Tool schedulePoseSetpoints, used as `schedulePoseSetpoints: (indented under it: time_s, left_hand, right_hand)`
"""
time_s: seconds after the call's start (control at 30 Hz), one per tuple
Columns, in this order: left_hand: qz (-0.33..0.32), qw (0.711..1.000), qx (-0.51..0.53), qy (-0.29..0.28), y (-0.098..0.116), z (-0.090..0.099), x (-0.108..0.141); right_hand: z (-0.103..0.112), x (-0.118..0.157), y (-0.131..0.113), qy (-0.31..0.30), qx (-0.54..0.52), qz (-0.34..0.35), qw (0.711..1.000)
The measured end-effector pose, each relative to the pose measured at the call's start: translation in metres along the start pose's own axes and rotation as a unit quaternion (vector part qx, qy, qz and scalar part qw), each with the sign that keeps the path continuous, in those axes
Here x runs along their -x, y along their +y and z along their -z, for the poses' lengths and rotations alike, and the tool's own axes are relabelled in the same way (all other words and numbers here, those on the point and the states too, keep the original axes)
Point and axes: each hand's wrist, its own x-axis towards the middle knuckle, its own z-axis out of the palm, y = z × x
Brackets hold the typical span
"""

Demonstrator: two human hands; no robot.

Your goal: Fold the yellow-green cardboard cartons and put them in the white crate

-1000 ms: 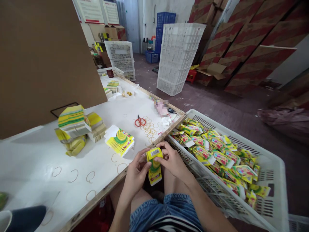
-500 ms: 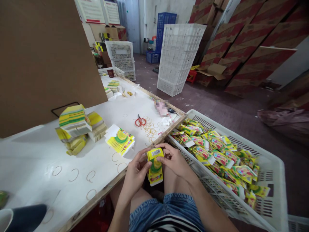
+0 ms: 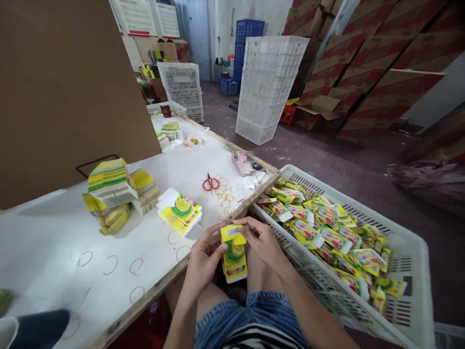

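Above my lap, just off the table edge, I hold a small yellow carton [image 3: 235,264] with a green and yellow picture and a barcode at its top. My left hand [image 3: 205,257] is closed on its left side, thumb on the front. The fingers of my right hand [image 3: 260,238] pinch its upper right corner by the barcode end. What lies behind the carton is hidden. On the table to the left is a fanned stack of flat cartons [image 3: 178,211]. To the right, a white plastic crate [image 3: 417,271] holds many yellow cartons [image 3: 308,230].
Red-handled scissors [image 3: 210,182] and scattered rubber bands [image 3: 225,196] lie on the white table [image 3: 119,291]. Bundled cartons [image 3: 111,182] sit by a large brown cardboard sheet [image 3: 72,97]. A dark blue cylinder [image 3: 41,329] is at near left. Stacked white crates [image 3: 269,92] stand beyond.
My right thumb has shifted up from the carton's front to its top right corner. The carton has dropped slightly. My left hand keeps its hold.
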Motion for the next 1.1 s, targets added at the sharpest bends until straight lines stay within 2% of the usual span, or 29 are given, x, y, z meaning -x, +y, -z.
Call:
schedulePoseSetpoints:
  time_s: [0.17,0.23,0.4,0.47,0.5,0.53,0.6,0.63,0.67,0.7,0.77,0.87,0.97,1.03,1.1]
  left_hand:
    - [-0.009,1.000,0.016,0.000,-0.003,-0.004,0.000]
    - [-0.022,1.000,0.009,0.013,-0.004,-0.006,-0.001]
    - [-0.069,0.994,-0.051,0.069,-0.013,-0.015,-0.009]
    - [-0.087,0.989,-0.089,0.078,-0.014,-0.015,-0.012]
    - [-0.104,0.982,-0.121,0.097,-0.013,-0.012,-0.013]
    - [-0.128,0.970,-0.161,0.130,-0.012,-0.006,-0.014]
    - [-0.186,0.923,-0.251,0.224,-0.010,0.011,-0.017]
    - [-0.211,0.893,-0.292,0.270,-0.009,0.021,-0.018]
    - [-0.228,0.864,-0.333,0.301,-0.010,0.032,-0.020]
    - [-0.229,0.841,-0.374,0.317,-0.011,0.042,-0.023]
    - [-0.206,0.818,-0.435,0.313,-0.017,0.057,-0.027]
    - [-0.182,0.812,-0.479,0.280,-0.025,0.063,-0.030]
    - [-0.178,0.811,-0.490,0.267,-0.029,0.060,-0.029]
    - [-0.171,0.814,-0.489,0.264,-0.029,0.059,-0.027]
    - [-0.167,0.817,-0.485,0.262,-0.028,0.060,-0.026]
  right_hand:
    - [-0.005,-0.002,0.002,0.008,-0.131,-0.025,0.991]
    - [-0.010,-0.001,0.001,0.032,-0.151,-0.031,0.988]
    - [-0.019,0.005,-0.003,0.086,-0.118,0.005,0.989]
    - [-0.010,0.008,-0.004,0.112,-0.063,0.035,0.991]
    - [-0.001,0.008,-0.004,0.154,-0.018,0.057,0.986]
    - [0.009,0.008,-0.004,0.217,0.039,0.080,0.972]
    - [0.030,0.005,-0.004,0.364,0.167,0.120,0.908]
    - [0.038,0.002,-0.003,0.415,0.219,0.131,0.873]
    - [0.042,-0.003,-0.002,0.435,0.253,0.138,0.853]
    - [0.041,-0.009,0.000,0.428,0.267,0.143,0.851]
    - [0.023,-0.027,0.007,0.350,0.254,0.144,0.890]
    - [-0.032,-0.062,0.018,0.180,0.213,0.104,0.955]
    - [-0.083,-0.094,0.021,0.067,0.215,0.044,0.973]
    - [-0.102,-0.105,0.019,0.050,0.214,0.041,0.975]
    - [-0.106,-0.107,0.015,0.058,0.213,0.047,0.974]
